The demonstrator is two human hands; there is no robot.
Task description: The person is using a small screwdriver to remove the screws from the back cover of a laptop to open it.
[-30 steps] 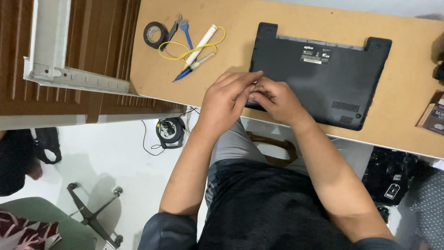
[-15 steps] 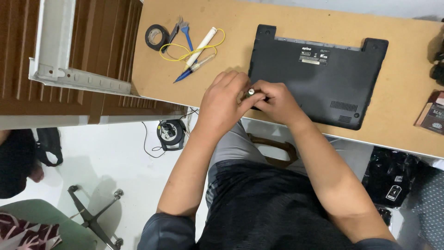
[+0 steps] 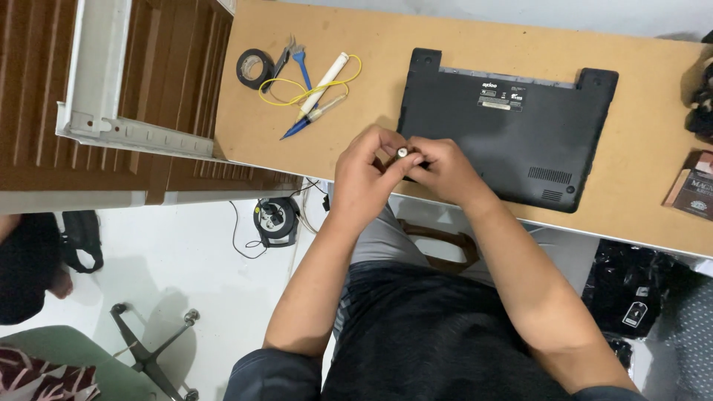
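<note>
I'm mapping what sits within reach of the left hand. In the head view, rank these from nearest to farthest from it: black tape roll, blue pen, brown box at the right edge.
From the left hand:
1. Blue pen, up-left on the desk.
2. Black tape roll, farther up-left.
3. Brown box, far right edge.

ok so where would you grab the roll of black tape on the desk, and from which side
Take the roll of black tape by its ring wall: one finger in the open centre, thumb on the outer edge. It lies flat on the desk, so come straight down from above. Favour its left side, since the blue-handled pliers lie close against its right. Both the left hand and right hand are busy with a small metal-tipped piece.
</note>
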